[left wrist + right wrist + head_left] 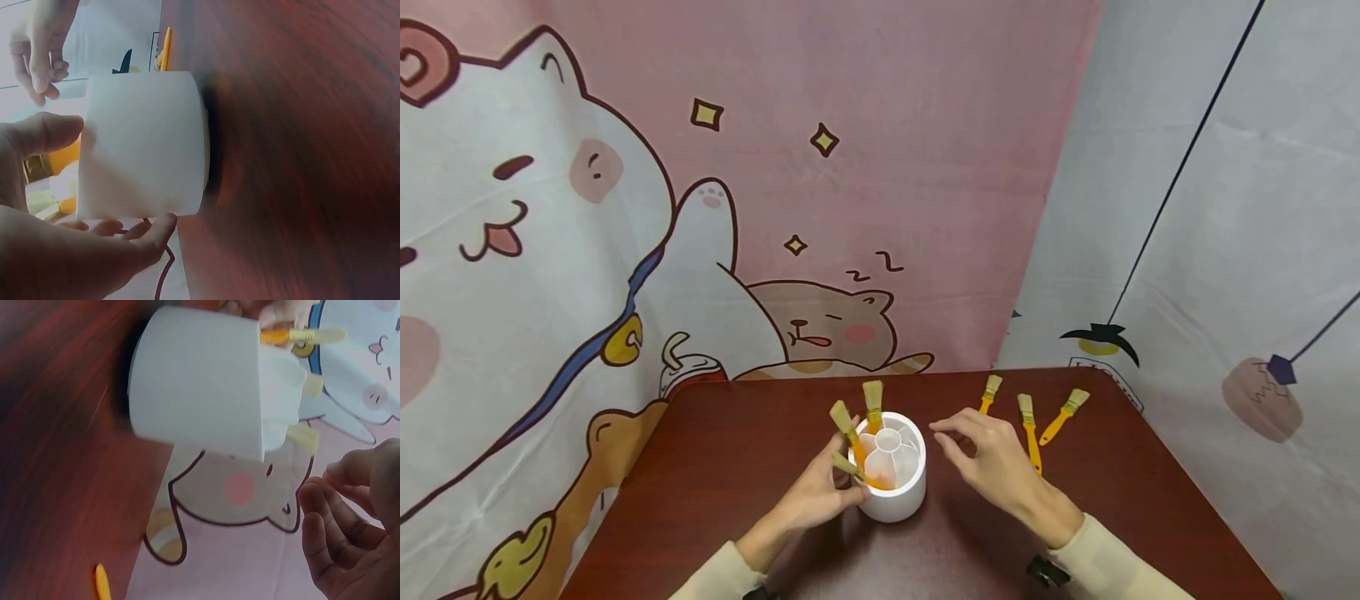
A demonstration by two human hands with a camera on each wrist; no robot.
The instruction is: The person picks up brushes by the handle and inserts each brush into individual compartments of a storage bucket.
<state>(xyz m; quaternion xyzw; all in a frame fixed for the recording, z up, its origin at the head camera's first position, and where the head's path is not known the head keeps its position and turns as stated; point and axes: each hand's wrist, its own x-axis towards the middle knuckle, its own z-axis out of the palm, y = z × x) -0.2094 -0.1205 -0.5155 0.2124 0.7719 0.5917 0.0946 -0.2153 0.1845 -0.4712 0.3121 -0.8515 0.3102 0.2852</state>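
My left hand [817,493] grips a white round brush holder [891,504] from its left side, thumb at the rim and fingers along the wall in the left wrist view. The holder stands upright on the table, its top split into petal-shaped compartments around a small centre ring. Three brushes with orange handles and pale bristles stand in its left compartments, among them a back brush [873,404] and a front brush [848,467] leaning out over the rim. To the right of the holder, apart from it, my right hand [996,458] hovers with loosely bent fingers and nothing in them.
Three more brushes lie on the dark red-brown table [737,450] beyond my right hand: a partly hidden brush [992,392], a middle brush [1028,429] and a right brush [1066,414]. A cartoon-printed curtain [925,208] hangs behind the table's back edge.
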